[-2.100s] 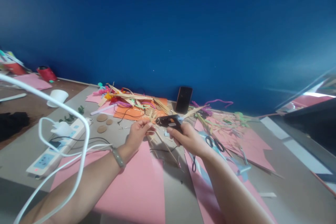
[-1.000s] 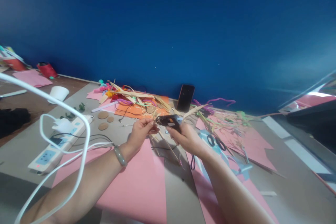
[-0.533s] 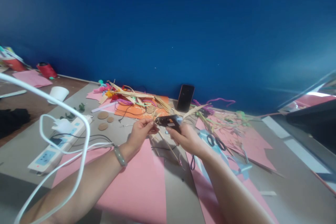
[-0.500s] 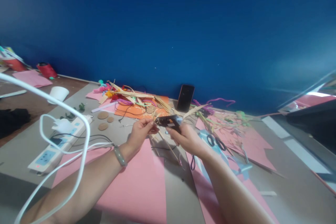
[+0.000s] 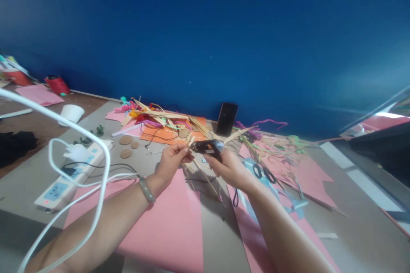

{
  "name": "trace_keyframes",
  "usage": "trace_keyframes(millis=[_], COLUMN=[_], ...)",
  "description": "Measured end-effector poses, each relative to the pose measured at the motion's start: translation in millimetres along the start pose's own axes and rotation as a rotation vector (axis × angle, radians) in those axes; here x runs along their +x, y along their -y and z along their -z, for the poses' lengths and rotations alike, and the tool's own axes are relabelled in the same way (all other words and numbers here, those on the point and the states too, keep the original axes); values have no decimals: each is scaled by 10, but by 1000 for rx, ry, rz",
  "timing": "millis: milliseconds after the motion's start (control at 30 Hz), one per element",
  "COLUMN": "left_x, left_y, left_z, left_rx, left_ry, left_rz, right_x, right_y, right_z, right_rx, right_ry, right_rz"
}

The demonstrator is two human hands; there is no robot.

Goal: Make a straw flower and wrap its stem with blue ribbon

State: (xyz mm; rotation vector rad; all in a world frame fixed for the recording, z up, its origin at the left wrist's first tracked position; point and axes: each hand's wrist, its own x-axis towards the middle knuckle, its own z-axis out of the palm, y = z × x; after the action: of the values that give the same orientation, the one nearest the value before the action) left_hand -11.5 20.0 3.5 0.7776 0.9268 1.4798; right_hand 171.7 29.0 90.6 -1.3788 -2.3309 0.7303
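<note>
My right hand (image 5: 224,164) is closed around a black glue gun (image 5: 208,148) with a small orange label. Its front end points left, towards my other hand. In the pinched fingers of my left hand (image 5: 173,158) is a thin tan strip (image 5: 205,175), which slants down to the right. The glue gun's tip is close beside those fingertips; whether it touches the strip I cannot tell. A dark cord loop (image 5: 235,198) hangs below my right wrist. Under my arms lies pink paper (image 5: 169,226) on the grey table.
A phone (image 5: 226,118) leans against the blue wall. Straw strips and pipe cleaners lie on orange paper (image 5: 153,134). Scissors (image 5: 264,173) rest at right. On the left are cork discs (image 5: 126,153), a power strip (image 5: 57,190), a white cable (image 5: 104,179) and a paper cup (image 5: 72,114).
Both hands keep almost the same place and grip. The glue gun has shifted very slightly to the right.
</note>
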Motion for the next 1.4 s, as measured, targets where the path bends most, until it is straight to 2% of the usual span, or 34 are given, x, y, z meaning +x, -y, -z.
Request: trace_keyframes(millis=[600,1400], left_x=[-2,-17], left_y=[-13,-67], left_z=[-3,-45], left_rx=[0,-17], left_ry=[-19,-38], left_rz=[2,20], right_x=[-11,0], right_y=[4,-15], right_z=[13,-19], right_rx=[64,35], right_ry=[-7,-14], right_rz=[35,-12])
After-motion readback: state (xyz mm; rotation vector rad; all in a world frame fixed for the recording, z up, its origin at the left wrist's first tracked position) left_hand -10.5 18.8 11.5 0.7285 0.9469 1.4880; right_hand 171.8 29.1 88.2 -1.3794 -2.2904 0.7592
